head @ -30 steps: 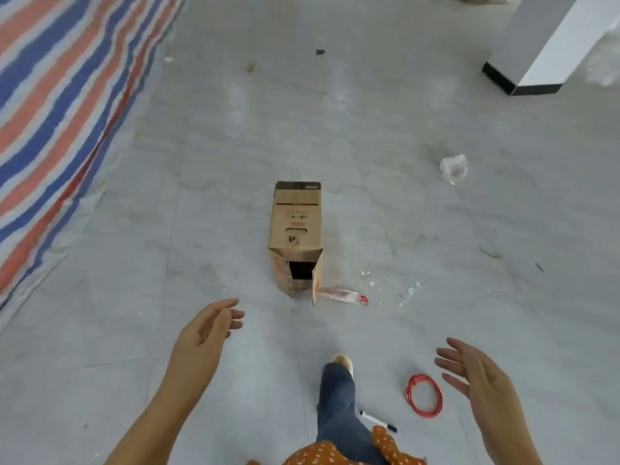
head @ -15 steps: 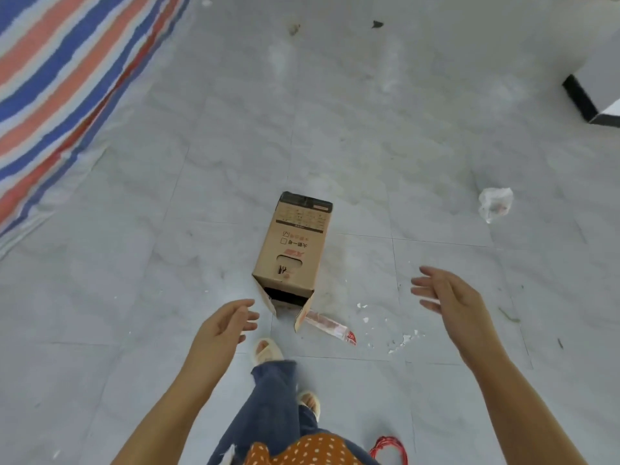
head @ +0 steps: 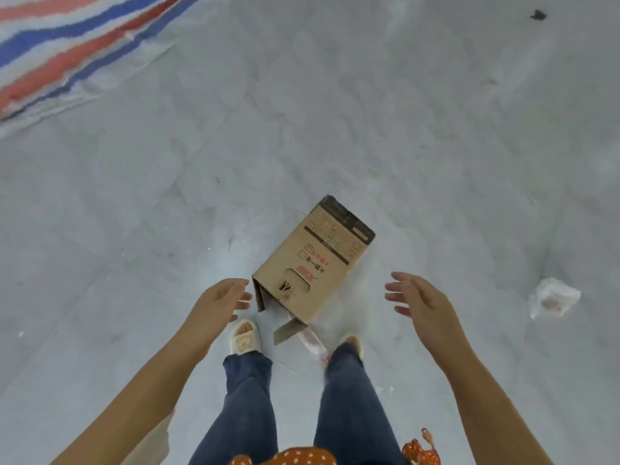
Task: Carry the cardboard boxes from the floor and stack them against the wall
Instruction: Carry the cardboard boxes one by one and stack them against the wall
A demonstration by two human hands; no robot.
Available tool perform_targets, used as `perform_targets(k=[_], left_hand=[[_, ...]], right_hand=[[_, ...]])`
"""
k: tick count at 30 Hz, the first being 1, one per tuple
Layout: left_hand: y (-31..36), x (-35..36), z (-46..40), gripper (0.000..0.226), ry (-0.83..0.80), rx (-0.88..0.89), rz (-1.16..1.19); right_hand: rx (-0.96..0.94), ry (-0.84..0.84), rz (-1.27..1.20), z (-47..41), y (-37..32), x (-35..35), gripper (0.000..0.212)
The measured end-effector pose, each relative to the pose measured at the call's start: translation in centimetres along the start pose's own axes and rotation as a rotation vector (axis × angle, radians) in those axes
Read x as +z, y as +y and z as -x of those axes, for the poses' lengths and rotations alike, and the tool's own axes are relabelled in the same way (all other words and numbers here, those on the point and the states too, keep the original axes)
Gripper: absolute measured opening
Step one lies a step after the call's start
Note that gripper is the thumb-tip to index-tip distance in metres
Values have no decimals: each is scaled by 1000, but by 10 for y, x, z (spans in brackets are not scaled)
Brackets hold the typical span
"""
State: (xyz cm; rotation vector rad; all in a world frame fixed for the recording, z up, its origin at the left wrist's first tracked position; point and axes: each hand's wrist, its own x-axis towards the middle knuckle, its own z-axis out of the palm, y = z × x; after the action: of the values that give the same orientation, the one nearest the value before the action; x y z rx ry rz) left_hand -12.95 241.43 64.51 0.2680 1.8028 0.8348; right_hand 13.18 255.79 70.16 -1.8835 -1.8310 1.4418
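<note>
Reaching down with 2 bare hands, a person stands over a cardboard box (head: 313, 260) lying on its side on the pale tiled floor (head: 436, 146), its open end turned toward the feet. The left hand (head: 218, 305) hovers just beside the box's near left corner, fingers loosely spread and holding nothing; whether the fingertips touch the cardboard cannot be told. The right hand (head: 422, 302) is open too, fingers splayed, clearly apart from the box's right side. 1 loose flap (head: 289, 328) hangs from the opening, and a pale wrapper (head: 313, 342) lies partly under it, its far end hidden by the right trouser leg. Print on the box is too blurred to read. A crumpled white scrap (head: 553, 298) lies well to the right, and a striped tarpaulin (head: 67, 45) is cut off at the upper left corner. Both forearms run out of the frame's lower edge
</note>
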Motion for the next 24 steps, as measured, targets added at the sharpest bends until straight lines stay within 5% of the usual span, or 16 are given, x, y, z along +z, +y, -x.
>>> perform_targets(k=[11, 18, 24], left_hand=[[-45, 96, -146, 29, 485, -272, 34], [-94, 129, -254, 56, 675, -461, 32], [-151, 148, -277, 66, 668, -703, 540]], right_hand=[[-168, -577, 531, -301, 19, 17, 32], [-322, -548, 744, -439, 40, 95, 42], [24, -533, 586, -465, 88, 158, 50]])
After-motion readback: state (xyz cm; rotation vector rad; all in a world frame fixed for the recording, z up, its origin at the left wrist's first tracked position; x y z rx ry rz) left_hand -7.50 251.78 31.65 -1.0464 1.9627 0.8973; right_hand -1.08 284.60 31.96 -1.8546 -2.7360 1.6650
